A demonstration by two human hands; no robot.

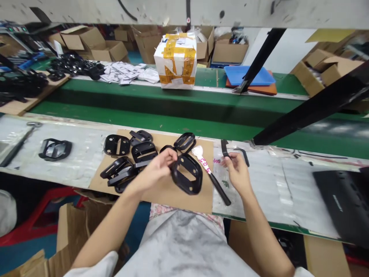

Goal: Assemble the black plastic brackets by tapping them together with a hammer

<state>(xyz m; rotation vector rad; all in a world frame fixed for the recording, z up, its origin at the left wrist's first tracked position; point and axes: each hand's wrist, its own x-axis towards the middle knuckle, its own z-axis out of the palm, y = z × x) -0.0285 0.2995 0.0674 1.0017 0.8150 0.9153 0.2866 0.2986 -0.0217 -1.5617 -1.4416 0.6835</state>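
Observation:
Over a sheet of brown cardboard (170, 194), my left hand (157, 169) is closed on a black oval frame (188, 175) with small holes, tilted towards me. My right hand (236, 169) pinches a black strip (225, 148) beside another dark frame (243, 156) on the white-covered bench. Between my hands lies a hammer (219, 188) with its head wrapped in white. Several black parts (117, 145) rest on the cardboard left of my left hand, and another black part (185, 141) lies just beyond it.
A second hammer (19, 144) and a black piece (54, 149) lie at the left. Behind the green channel (161, 115) stand a taped white box (176, 61) and blue tray (250, 75). Black struts (311, 104) slant at the right, above a black case (341, 200).

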